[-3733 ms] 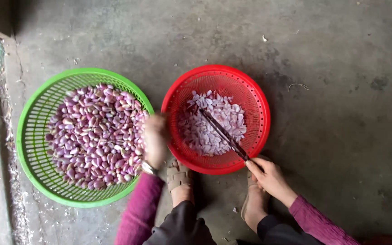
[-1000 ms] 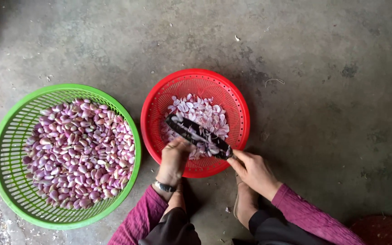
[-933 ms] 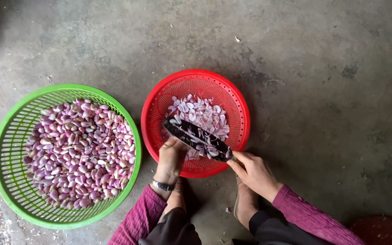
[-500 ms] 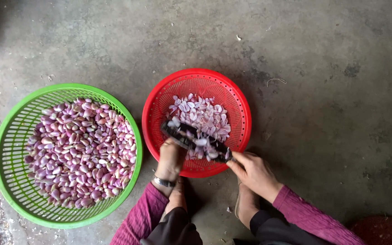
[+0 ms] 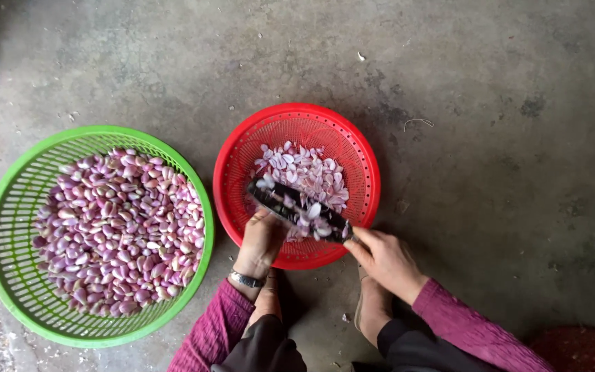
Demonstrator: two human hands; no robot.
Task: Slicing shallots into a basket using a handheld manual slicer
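Your right hand (image 5: 383, 258) grips the dark knife (image 5: 297, 210) handle; your left hand (image 5: 262, 241) has come over from the green basket (image 5: 8, 207) and pinches a shallot at the blade, over the red basket (image 5: 242, 148). Slices are piling up there.

Since 3.7 s ago: left hand (image 5: 262, 241) left the green basket (image 5: 8, 207), now at the dark blade (image 5: 297, 210) over the red basket (image 5: 359, 162). Blade lowered, carrying pale slices (image 5: 311, 215).
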